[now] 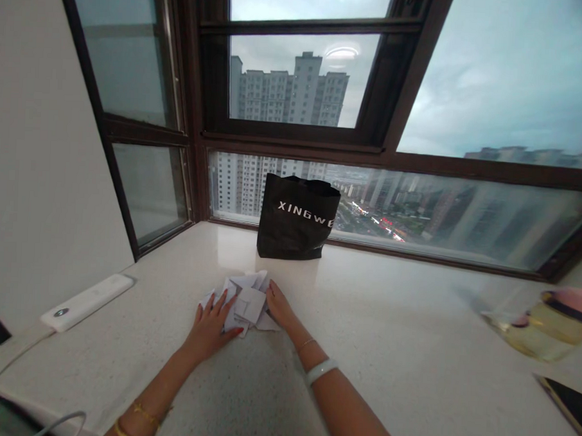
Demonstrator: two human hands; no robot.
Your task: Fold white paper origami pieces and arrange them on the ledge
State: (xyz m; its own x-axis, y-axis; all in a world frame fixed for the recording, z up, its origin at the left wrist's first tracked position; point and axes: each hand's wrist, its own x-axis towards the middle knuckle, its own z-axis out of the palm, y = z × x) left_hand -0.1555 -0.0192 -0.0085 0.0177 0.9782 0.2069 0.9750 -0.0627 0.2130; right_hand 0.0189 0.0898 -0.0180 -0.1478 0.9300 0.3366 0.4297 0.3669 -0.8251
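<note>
Both arms are stretched out ahead and bare to the elbow. The left forearm (165, 383) comes in from 7 o'clock and angles toward 1 o'clock. The left hand (213, 329) lies palm down, its fingers (211, 304) spread and straight and its thumb stuck out toward 3 o'clock. The right forearm (352, 410) enters from 5 o'clock and points toward 11 o'clock. The right hand (280, 305) is low and flat, with fingers extended and close together. The two hands sit near each other, not touching.

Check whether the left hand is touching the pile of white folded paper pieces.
Touching. The head view shows the left hand lying flat on the pile of white folded paper pieces, with its fingers overlapping the pile's left edge.
</note>
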